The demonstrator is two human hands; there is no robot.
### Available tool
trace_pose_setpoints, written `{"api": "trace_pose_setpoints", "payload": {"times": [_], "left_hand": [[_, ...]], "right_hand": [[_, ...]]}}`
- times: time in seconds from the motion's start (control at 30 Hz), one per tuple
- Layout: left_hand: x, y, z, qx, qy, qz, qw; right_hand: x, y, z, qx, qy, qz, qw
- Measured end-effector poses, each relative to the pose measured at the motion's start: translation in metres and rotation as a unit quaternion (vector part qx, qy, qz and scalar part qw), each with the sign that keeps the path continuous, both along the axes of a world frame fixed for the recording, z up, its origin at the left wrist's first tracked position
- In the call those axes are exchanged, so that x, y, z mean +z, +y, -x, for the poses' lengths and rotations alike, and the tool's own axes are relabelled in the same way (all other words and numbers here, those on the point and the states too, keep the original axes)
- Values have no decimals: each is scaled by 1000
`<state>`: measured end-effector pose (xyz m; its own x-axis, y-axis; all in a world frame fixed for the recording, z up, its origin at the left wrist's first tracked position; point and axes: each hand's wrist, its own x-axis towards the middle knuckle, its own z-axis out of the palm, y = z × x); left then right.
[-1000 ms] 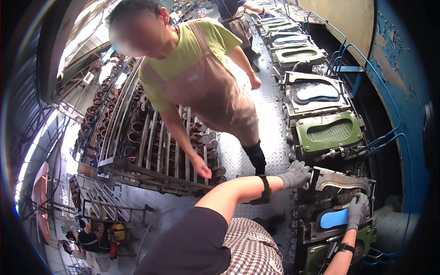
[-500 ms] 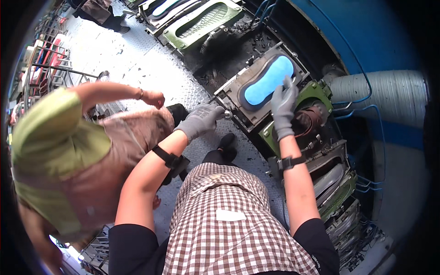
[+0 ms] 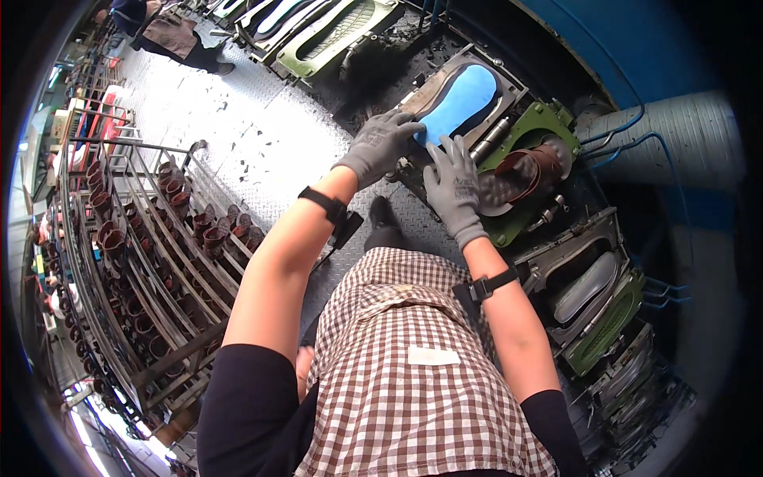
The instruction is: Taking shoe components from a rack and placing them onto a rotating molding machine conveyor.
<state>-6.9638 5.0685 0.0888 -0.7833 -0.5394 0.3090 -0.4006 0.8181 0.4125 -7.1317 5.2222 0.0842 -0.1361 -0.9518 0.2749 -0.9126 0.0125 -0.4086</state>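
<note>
A bright blue sole-shaped piece (image 3: 459, 103) lies in a dark recess of an opened metal mould (image 3: 433, 83). My left hand (image 3: 380, 145), in a grey glove, reaches over the mould's near left corner. Its bent fingers come to the near end of the blue piece; whether they touch it I cannot tell. Just right of it, my right hand (image 3: 455, 191), also gloved, has its fingers spread, with the tips close to the same near end. On the green mould half (image 3: 548, 119) to the right sits a brown shoe upper (image 3: 526, 176).
More sole moulds (image 3: 588, 290) line the right side, and another green mould (image 3: 334, 36) stands at the far end. A metal rack (image 3: 171, 262) with several brown shoes fills the left. A silver duct (image 3: 664, 147) and blue hoses run at right. Someone (image 3: 171, 36) stands far left.
My left hand has left a round metal knob and moved up to the blue piece. My right hand has drawn back toward its near end. The green-topped person at left is mostly gone from view.
</note>
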Motion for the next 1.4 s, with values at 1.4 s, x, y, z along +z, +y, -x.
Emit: {"api": "trace_pose_setpoints", "payload": {"times": [1.4], "left_hand": [[33, 2, -70, 99, -206, -599, 768]], "right_hand": [[5, -94, -11, -61, 64, -92, 992]]}}
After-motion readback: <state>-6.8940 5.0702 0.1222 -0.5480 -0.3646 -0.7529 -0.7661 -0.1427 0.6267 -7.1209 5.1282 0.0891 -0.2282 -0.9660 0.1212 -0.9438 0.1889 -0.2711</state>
